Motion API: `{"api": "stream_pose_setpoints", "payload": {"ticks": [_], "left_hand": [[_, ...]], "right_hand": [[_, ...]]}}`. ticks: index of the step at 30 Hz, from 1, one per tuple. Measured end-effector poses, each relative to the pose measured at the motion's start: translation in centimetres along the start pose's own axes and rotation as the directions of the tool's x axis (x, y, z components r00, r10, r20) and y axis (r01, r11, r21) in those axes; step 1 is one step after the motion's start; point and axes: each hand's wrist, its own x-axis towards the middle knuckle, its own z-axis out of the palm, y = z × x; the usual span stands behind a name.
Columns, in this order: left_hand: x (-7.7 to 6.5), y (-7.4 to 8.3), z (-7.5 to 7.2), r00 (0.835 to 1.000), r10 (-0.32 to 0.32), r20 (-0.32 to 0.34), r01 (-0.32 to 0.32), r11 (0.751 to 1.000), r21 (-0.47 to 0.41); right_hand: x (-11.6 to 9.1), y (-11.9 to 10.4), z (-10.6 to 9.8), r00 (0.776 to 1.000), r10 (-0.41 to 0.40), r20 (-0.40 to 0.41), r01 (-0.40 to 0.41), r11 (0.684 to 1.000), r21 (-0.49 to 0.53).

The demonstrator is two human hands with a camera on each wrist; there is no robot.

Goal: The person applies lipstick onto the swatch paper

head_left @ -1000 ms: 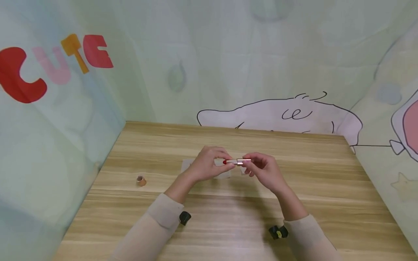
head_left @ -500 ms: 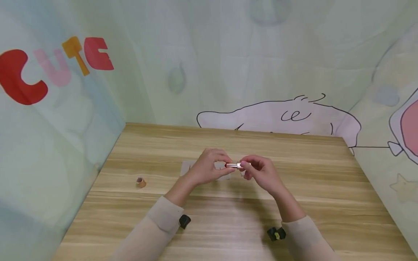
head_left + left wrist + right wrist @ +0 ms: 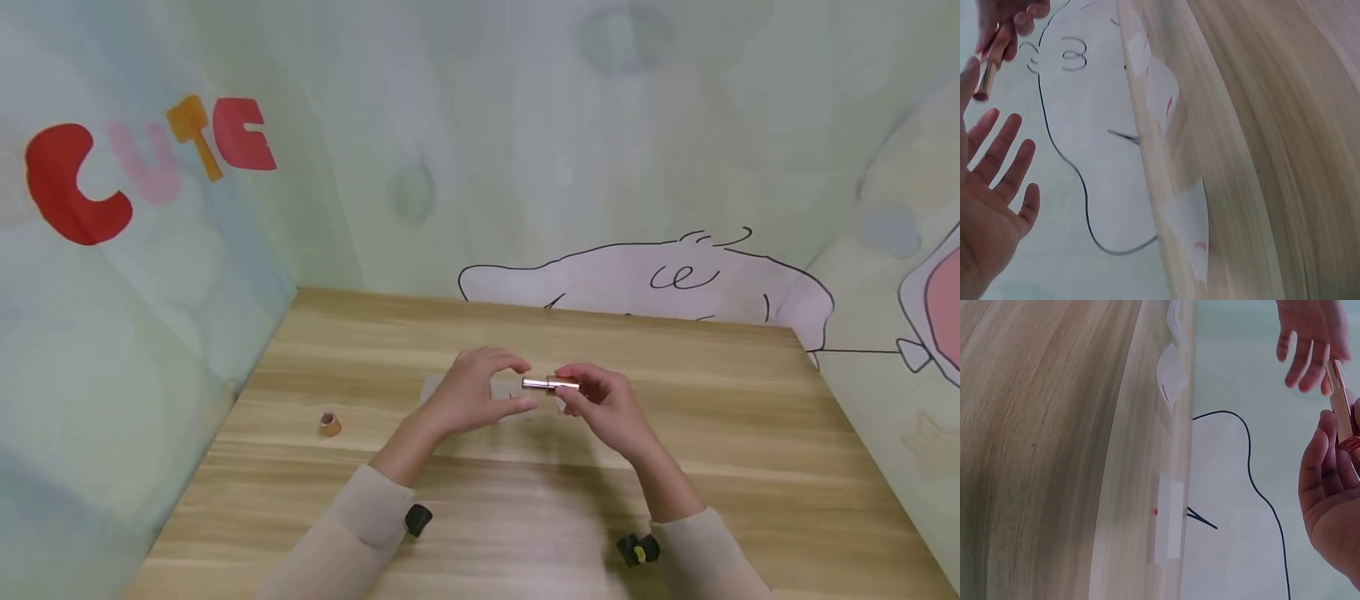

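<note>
A slim lipstick (image 3: pixel 536 383) with a shiny metal tube lies level between the hands, above the table. My right hand (image 3: pixel 613 410) pinches its right end between thumb and fingers. At its other end, my left hand (image 3: pixel 467 395) stands with thumb and fingers spread, holding nothing. No red tip shows at the tube's left end in the head view. In the left wrist view, the lipstick (image 3: pixel 986 80) points toward the spread left fingers. Under the hands lie white paper pieces (image 3: pixel 514 410), partly hidden; red marks show on the paper (image 3: pixel 1189 228).
A small copper-coloured cap (image 3: pixel 330 424) stands on the wooden table (image 3: pixel 495 533), left of the hands. Printed cloth walls rise behind the table (image 3: pixel 510 167) and along its left side (image 3: pixel 210 267). A dark wrist device (image 3: pixel 638 550) sits at the right sleeve.
The lipstick's red tip was showing earlier and now is out of sight in the head view. My left thumb and fingers have moved off the tube and spread apart. My right hand keeps its hold.
</note>
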Motion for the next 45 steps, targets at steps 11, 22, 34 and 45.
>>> {"api": "stream_pose_setpoints", "payload": {"ticks": [11,22,34,45], "left_hand": [[-4.3,-3.8,-4.1,0.982,-0.161,-0.103,0.170,0.981,0.092],[-9.6,-7.8,-7.9,0.928,-0.322,-0.188,0.351,0.923,0.155],[-13.1,-10.5,-11.2,0.881,-0.472,-0.048,0.473,0.871,0.133],[-14.9,-12.4,-10.6,0.856,-0.517,-0.010,0.516,0.852,0.084]], "right_hand": [[-0.3,0.5,-0.3,0.998,0.009,-0.055,-0.008,1.000,0.017],[-1.1,1.1,-0.8,0.997,0.014,-0.078,-0.012,1.000,0.026],[-0.8,1.0,-1.4,0.996,0.000,-0.092,0.003,1.000,0.026],[-0.8,0.9,-1.3,0.993,0.038,-0.109,-0.034,0.999,0.040]]}}
